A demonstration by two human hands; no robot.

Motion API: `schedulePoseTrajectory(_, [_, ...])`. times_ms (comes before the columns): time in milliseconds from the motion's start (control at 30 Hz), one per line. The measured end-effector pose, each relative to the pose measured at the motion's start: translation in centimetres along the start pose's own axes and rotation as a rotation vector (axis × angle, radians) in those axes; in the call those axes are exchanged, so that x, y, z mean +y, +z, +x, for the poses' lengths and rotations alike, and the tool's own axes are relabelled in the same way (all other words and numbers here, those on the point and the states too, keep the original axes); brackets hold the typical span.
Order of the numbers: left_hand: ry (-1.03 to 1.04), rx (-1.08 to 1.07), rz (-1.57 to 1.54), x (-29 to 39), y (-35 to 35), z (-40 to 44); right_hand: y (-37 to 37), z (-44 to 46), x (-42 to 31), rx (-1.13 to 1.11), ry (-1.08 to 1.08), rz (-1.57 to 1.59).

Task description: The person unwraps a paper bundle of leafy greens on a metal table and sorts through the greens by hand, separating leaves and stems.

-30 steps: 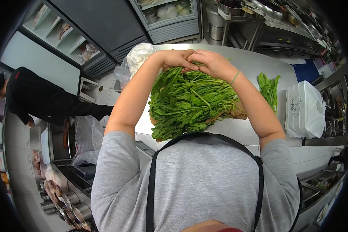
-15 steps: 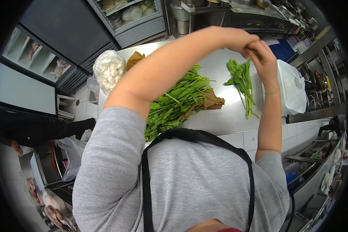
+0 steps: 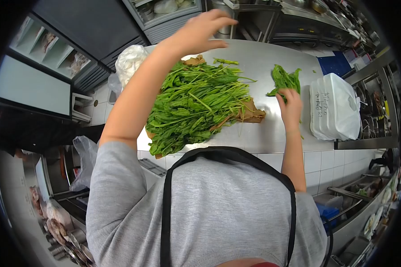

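Observation:
A large heap of leafy greens (image 3: 196, 98) lies on brown paper (image 3: 252, 113) on the steel table (image 3: 254, 58). My left hand (image 3: 206, 32) is raised above the table's far edge, fingers spread, holding nothing. To the right, my right hand (image 3: 290, 107) is over the small bunch of greens (image 3: 286, 78), its thumb and fingers bent at the stems. The hand covers part of these stems, and whether it grips them is unclear. A short green sprig (image 3: 226, 61) lies beyond the heap.
White stacked containers in a bag (image 3: 336, 107) stand at the table's right end. A clear bag with white contents (image 3: 130, 63) is at the far left corner. Fridges line the far left. A dark-clothed person (image 3: 31, 129) is at the left.
Both hands were together over the heap, then at the far right. Now they are apart: my left hand has moved back left, and my right hand has come down to the small bunch.

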State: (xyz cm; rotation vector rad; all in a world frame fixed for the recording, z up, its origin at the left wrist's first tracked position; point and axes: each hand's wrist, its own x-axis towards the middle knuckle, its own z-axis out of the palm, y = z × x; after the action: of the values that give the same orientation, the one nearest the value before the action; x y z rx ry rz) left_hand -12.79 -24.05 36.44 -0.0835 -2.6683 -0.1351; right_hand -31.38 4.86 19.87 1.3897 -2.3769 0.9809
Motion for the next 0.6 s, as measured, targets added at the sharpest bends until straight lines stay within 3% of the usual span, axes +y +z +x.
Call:
schedulePoseTrajectory(100, [-0.196,-0.003,-0.104,-0.4,-2.7,-7.3,3.4,4.8,-3.7,-0.062,-0.188,0.017])
schedulePoseTrajectory(133, [-0.218,0.001,-0.090,-0.1,-3.4,-9.6,5.1,6.1,-4.0,-0.173,-0.217,-0.020])
schedulePoseTrajectory(200, [-0.501,-0.034,-0.248,0.8,-4.4,-14.3,7.6,7.3,-4.7,-0.292,-0.272,-0.048])
schedulePoseTrajectory(300, [-0.722,0.050,-0.299,1.9,-5.0,-20.9,9.4,8.9,-4.3,-0.508,-0.336,-0.070])
schedulePoseTrajectory(367, [-0.837,0.092,-0.286,3.0,-5.1,-24.1,9.4,9.1,-4.1,-0.537,-0.197,0.085])
schedulePoseTrajectory(500, [-0.992,0.135,-0.379,2.9,-3.2,-27.1,6.1,9.1,-0.9,-0.260,-0.103,0.150])
schedulePoseTrajectory(600, [-0.970,0.110,-0.351,1.5,-0.9,-25.8,1.3,8.0,1.0,-0.171,0.096,0.130])
